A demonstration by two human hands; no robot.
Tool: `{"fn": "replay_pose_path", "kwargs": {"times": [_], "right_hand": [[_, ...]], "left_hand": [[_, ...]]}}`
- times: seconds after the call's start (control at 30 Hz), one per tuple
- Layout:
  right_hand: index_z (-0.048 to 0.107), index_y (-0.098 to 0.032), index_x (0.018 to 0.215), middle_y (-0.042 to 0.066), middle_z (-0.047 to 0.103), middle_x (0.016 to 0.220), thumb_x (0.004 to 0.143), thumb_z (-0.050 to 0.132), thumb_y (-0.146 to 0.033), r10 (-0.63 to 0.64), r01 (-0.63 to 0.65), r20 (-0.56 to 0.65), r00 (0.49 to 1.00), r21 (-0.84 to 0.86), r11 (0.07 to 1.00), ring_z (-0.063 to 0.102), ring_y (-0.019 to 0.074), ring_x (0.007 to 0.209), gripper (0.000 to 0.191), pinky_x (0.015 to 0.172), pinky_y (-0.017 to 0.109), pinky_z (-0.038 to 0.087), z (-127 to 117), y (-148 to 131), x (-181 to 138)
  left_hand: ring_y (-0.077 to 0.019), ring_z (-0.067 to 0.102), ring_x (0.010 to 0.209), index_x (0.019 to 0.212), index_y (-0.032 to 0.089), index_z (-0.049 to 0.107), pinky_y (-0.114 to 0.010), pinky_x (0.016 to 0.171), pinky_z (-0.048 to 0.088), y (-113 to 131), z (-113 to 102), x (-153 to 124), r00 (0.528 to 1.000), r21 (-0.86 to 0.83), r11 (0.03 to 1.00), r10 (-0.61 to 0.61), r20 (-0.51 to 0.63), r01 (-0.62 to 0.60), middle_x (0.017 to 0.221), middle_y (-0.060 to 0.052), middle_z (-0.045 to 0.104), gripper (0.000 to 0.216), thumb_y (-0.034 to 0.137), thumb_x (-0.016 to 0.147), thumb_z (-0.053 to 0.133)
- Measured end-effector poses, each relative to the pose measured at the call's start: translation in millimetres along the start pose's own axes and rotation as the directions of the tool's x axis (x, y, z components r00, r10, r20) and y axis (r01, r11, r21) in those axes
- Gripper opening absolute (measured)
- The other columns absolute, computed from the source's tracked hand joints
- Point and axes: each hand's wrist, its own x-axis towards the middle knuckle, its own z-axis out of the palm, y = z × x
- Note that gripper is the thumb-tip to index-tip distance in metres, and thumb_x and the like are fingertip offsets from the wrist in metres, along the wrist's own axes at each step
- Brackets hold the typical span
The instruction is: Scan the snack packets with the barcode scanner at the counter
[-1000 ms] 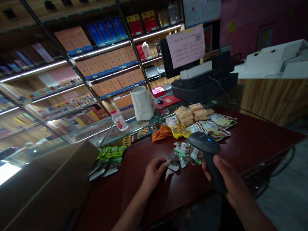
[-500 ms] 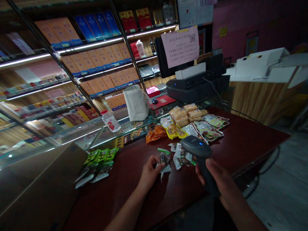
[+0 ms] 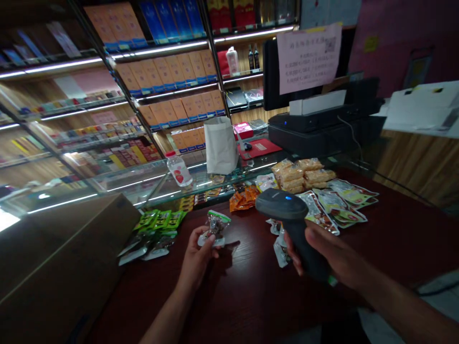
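Observation:
My left hand is closed on a small clear snack packet with a green top edge and dark contents, held just over the dark red table. In my right hand is a black barcode scanner with a blue light on top, its head pointing left. Behind the scanner and partly hidden by it lie similar clear packets. To the left of my left hand, green snack packets lie in a row with more clear-and-dark packets in front of them.
An open cardboard box stands at the left. Orange packets, tan wrapped snacks and flat white-green pouches lie along the far side. On the glass counter are a bottle, a white paper bag and a monitor.
My left hand has moved left and lifted the clear packet off the pile area. The scanner has shifted slightly left against the table, now covering some packets. The camera view has turned left.

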Motion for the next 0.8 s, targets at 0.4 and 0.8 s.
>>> {"fn": "replay_pose_path", "kwargs": {"times": [0.4, 0.8], "right_hand": [[0.058, -0.019, 0.092, 0.001, 0.061, 0.074, 0.089, 0.055, -0.061, 0.221, -0.217, 0.125, 0.967, -0.045, 0.975, 0.053, 0.0098, 0.048, 0.042, 0.044, 0.021, 0.044, -13.8, 53.5, 37.0], [0.054, -0.027, 0.138, 0.009, 0.072, 0.085, 0.079, 0.065, -0.066, 0.462, -0.460, -0.020, 0.886, -0.142, 0.876, 0.067, 0.0270, 0.075, 0.072, 0.065, 0.037, 0.054, -26.8, 45.9, 19.7]], "left_hand": [[-0.0115, 0.061, 0.058, 0.079, 0.016, 0.064, -0.022, 0.056, 0.053, -9.8, -11.7, 7.8, 0.961, 0.125, 0.992, 0.042, -0.273, -0.008, 0.072, 0.001, 0.068, 0.037, 0.041, 0.059, 0.084], [-0.0140, 0.062, 0.060, 0.080, 0.016, 0.074, -0.023, 0.060, 0.053, -6.5, 0.4, 2.3, 0.975, 0.335, 0.940, 0.007, -0.221, 0.070, 0.072, -0.002, 0.072, 0.031, 0.041, 0.063, 0.081]]}}
